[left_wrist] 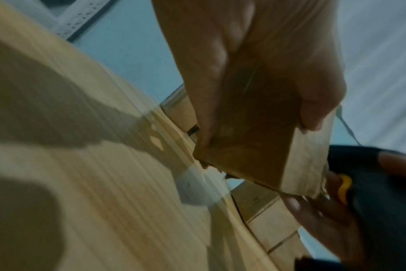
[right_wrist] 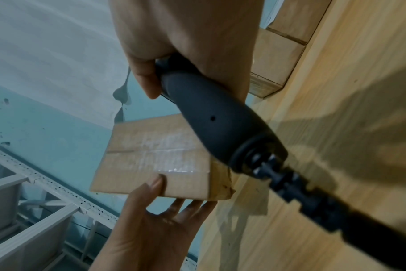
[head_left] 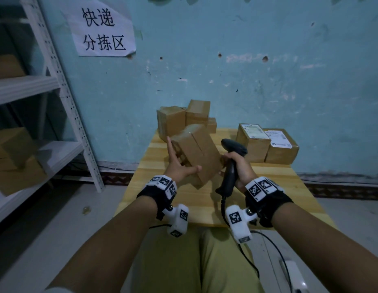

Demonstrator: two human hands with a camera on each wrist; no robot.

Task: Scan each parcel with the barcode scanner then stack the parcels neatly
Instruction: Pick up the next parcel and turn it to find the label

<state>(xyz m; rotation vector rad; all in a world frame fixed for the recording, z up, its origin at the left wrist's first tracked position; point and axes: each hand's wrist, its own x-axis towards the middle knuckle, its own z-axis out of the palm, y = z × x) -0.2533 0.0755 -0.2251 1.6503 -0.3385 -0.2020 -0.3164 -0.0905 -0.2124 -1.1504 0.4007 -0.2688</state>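
Note:
My left hand (head_left: 180, 166) holds a plain brown cardboard parcel (head_left: 201, 153) tilted above the wooden table (head_left: 268, 187), thumb on its near face and index finger straight up its left side. The right wrist view shows clear tape on the parcel (right_wrist: 155, 157), with the left hand (right_wrist: 151, 220) under it. My right hand (head_left: 238, 166) grips the handle of a black barcode scanner (head_left: 233, 146), whose head rises just right of the parcel. In the left wrist view the parcel (left_wrist: 248, 139) sits between thumb and fingers, the scanner (left_wrist: 378, 183) close beside it. No label shows on the held parcel.
Two parcels with white labels (head_left: 254, 142) (head_left: 282, 146) stand side by side at the table's back right. Three plain parcels (head_left: 171, 119) cluster at the back left against the blue wall. A white metal shelf (head_left: 63, 92) holding boxes stands to the left. The scanner cable (head_left: 274, 248) trails to the floor.

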